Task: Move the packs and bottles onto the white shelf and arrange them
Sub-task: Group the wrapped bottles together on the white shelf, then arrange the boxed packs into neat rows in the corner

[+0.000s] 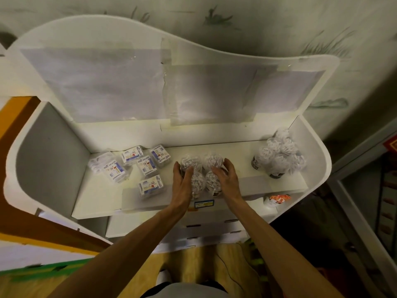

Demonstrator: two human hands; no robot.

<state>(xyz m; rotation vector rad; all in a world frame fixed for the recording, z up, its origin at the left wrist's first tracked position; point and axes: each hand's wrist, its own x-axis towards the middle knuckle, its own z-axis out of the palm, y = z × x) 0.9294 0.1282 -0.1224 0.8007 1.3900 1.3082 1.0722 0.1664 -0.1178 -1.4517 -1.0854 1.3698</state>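
Observation:
Several clear bottles (212, 161) filled with white pieces stand in a tight cluster at the middle of the white shelf (236, 151). My left hand (182, 181) presses against the cluster's left side with straight fingers. My right hand (226, 178) lies against its right side, fingers slightly bent over a bottle. Several small clear packs (147, 165) with blue and white labels lie scattered on the shelf's left part. A second group of bottles (279, 153) stands at the shelf's right end.
The shelf has a tall curved back panel (150, 82) with taped paper and rounded side walls (49, 151). An orange and white pack (277, 200) sits on a lower level at the right. Lower shelf boards (171, 226) lie beneath. Wooden floor below.

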